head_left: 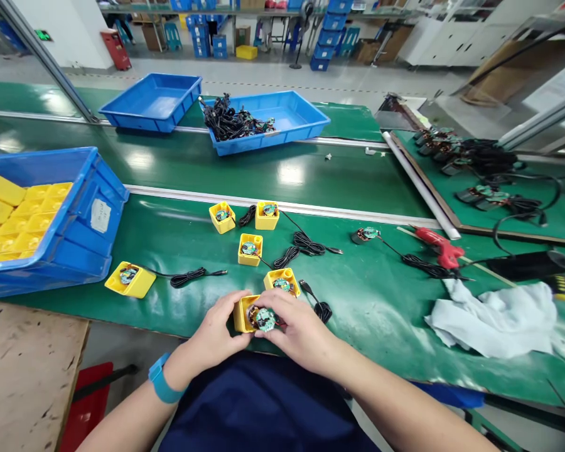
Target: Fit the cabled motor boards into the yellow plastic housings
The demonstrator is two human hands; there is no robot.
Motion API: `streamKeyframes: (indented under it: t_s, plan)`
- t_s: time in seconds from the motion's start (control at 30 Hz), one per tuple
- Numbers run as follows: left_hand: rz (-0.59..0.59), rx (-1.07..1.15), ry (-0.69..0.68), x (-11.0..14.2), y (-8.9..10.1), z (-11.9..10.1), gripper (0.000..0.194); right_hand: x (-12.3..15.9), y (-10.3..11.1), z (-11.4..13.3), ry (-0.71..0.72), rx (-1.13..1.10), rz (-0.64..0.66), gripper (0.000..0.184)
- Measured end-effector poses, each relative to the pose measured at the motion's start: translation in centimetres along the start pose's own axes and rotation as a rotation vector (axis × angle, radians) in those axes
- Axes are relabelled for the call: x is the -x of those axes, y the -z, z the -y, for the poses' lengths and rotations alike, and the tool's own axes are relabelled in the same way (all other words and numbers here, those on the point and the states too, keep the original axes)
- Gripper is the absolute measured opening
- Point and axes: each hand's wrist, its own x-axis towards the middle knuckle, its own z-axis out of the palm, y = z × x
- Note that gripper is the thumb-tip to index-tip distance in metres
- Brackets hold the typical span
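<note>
"At the near edge of the table, what are your hands on?"

"Your left hand and right hand are closed around a yellow box, a circuit board sitting in it."

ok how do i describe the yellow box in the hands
On the green bench belt, find the group of small yellow boxes. The one you want is nearest the person, a yellow box between the left hand and right hand, the only box held.
</note>
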Motion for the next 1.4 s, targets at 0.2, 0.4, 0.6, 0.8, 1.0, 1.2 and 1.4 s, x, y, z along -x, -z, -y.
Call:
streamKeyframes:
  t_s: [0.2,0.4,0.6,0.8,1.0,1.2,1.4]
  plan:
    - [0.050,-0.012,-0.006,0.1,0.3,-0.3,0.075,0.1,-0.6,-0.8,0.002,-0.063,0.026,0.049]
    - [0.107,0.031,0.015,-0.3,0.8,-0.7,0.072,0.3,-0.8,-0.9,-0.070,-0.094,0.026,0.055]
    - [0.158,0.043,0.010,-0.7,1.0,-0.7,0.073,0.2,-0.5,-0.6,-0.083,-0.107,0.075,0.043]
    - [0.134,0.064,0.010,-0.7,1.0,-0.6,0.070,0.1,0.2,0.1,-0.163,-0.079,0.108,0.058]
    - [0.146,0.064,0.030,-0.6,1.1,-0.5,0.068,0.4,1.3,0.2,-0.106,-0.064,0.173,0.042]
    - [0.141,0.020,0.005,-0.6,0.9,-0.6,0.071,0.0,0.7,0.2,-0.224,-0.121,0.076,0.025]
    - [0.139,0.011,0.035,-0.6,0.7,-0.8,0.073,0.4,0.1,0.2,-0.333,-0.304,0.015,0.020]
